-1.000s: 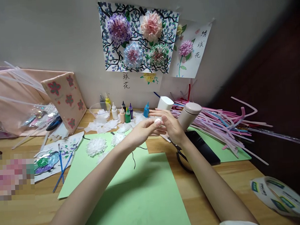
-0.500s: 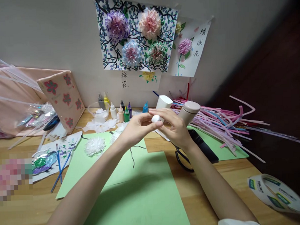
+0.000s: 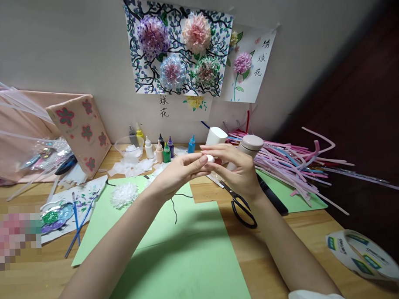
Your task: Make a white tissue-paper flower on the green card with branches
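Above the table, my two hands meet around a small white lump (image 3: 210, 158), smooth and rounded; its material I cannot make out. My left hand (image 3: 178, 173) pinches it from the left, thumb lying over its near side. My right hand (image 3: 240, 166) closes on it from the right, fingers arched above and thumb below. Beneath them lie green paper sheets (image 3: 189, 237). On the paper, left of my hands, sits a fluffy white paper flower (image 3: 124, 195); another white one (image 3: 150, 181) is partly hidden by my left hand. A thin dark wire (image 3: 174, 211) trails below my left hand.
Black-handled scissors (image 3: 242, 211) lie under my right forearm. Small paint bottles (image 3: 167, 153) and a beige bottle (image 3: 251, 144) stand behind. Pipe cleaners (image 3: 292, 168) pile up at right, near a tape roll (image 3: 363, 255). Paintbrushes (image 3: 77, 223) and a paint palette (image 3: 58, 215) are at left.
My fingers have shifted around the white lump, the left thumb now covering more of it. More of the scissors shows beside my right wrist. The view has moved slightly.
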`<action>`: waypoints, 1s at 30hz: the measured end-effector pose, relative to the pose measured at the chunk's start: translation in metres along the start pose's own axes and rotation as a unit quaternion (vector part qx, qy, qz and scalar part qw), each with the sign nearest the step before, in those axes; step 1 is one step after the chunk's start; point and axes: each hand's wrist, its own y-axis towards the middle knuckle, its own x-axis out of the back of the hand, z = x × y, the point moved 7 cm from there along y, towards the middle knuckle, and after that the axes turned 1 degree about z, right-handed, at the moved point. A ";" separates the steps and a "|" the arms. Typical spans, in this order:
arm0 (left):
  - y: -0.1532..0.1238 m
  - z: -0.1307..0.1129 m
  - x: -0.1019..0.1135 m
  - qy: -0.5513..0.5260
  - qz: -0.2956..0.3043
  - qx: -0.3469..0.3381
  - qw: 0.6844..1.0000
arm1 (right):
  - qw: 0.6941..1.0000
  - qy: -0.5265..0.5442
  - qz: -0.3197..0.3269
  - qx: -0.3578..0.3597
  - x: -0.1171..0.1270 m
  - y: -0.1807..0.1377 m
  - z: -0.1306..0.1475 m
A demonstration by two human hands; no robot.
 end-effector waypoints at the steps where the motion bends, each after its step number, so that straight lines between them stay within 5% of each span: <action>1: 0.000 0.001 -0.001 -0.017 0.005 0.007 1.000 | 1.000 0.003 0.002 -0.007 0.001 0.000 -0.001; 9: 0.002 0.011 0.010 -0.017 -0.061 0.030 0.998 | 0.999 -0.009 0.033 0.014 -0.008 0.001 0.009; 16: 0.002 0.005 -0.002 -0.075 0.028 0.022 0.997 | 0.999 0.021 0.000 -0.025 -0.007 -0.001 0.005; 25: 0.005 0.012 0.010 -0.046 -0.034 0.004 0.998 | 0.998 -0.053 -0.002 0.044 -0.008 -0.001 0.015; 30: 0.003 0.008 -0.001 -0.100 0.049 0.030 0.993 | 0.999 0.005 -0.051 -0.008 0.002 -0.002 0.006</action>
